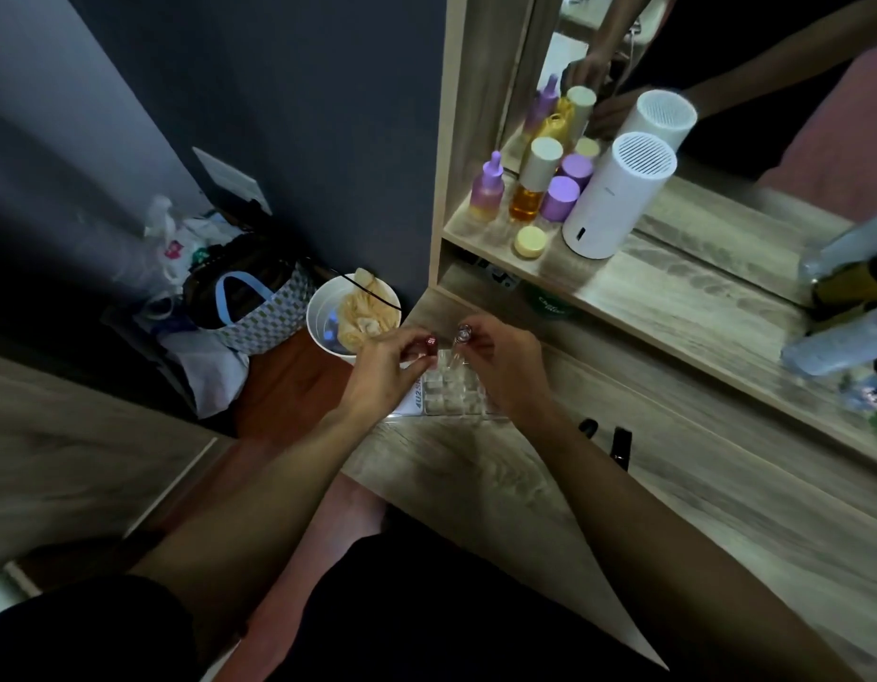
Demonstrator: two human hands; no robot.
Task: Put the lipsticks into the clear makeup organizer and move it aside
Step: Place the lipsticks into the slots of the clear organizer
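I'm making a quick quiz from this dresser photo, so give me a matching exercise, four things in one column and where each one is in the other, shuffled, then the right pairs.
Things:
1. clear organizer
2. white cylinder
3. white bin
4. two black tubes

Places:
A. on the floor beside the dresser
B. lying on the dresser top, right of the right hand
C. on the raised shelf by the mirror
D. on the dresser top, under both hands

Pairs: 1-D, 2-C, 3-A, 4-B
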